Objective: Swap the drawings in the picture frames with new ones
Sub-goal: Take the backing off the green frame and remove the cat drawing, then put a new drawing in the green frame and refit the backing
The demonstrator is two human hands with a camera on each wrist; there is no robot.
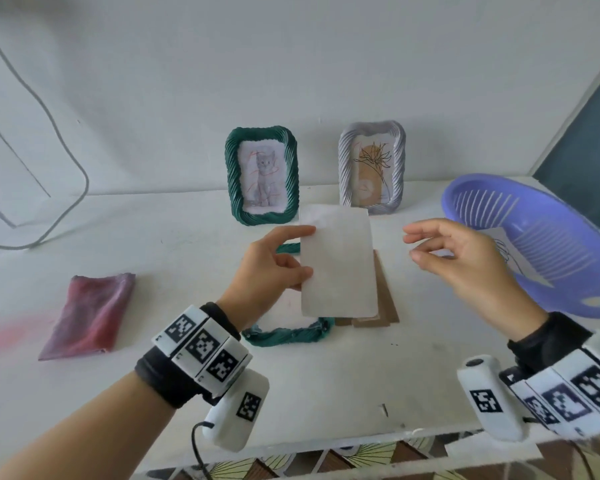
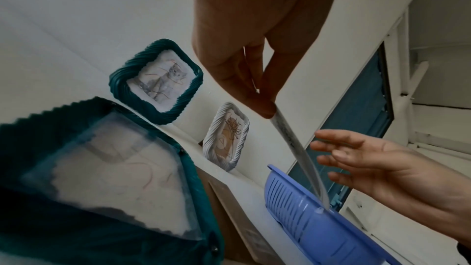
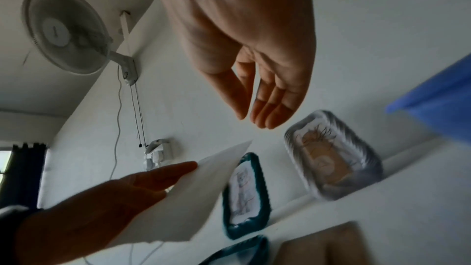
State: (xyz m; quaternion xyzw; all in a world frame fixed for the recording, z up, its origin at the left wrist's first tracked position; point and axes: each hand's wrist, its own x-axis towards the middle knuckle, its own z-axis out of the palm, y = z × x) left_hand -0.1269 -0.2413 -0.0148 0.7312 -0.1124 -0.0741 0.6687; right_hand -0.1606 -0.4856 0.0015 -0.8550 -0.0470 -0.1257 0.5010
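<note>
My left hand (image 1: 274, 268) pinches the left edge of a white sheet of paper (image 1: 340, 261), its blank back toward me, held above a green frame (image 1: 288, 336) lying flat on the table. The same sheet (image 2: 293, 144) shows edge-on in the left wrist view and as a pale sheet (image 3: 203, 186) in the right wrist view. My right hand (image 1: 461, 258) hovers to the right of the sheet, fingers relaxed, holding nothing. At the back stand a green frame with a cat drawing (image 1: 262, 174) and a silver frame with a flower drawing (image 1: 373, 168).
A brown backing board (image 1: 383, 303) lies under the sheet's right side. A purple basket (image 1: 534, 244) holding a drawing stands at the right. A folded red cloth (image 1: 90, 315) lies at the left. A grey cable (image 1: 59, 140) hangs on the wall.
</note>
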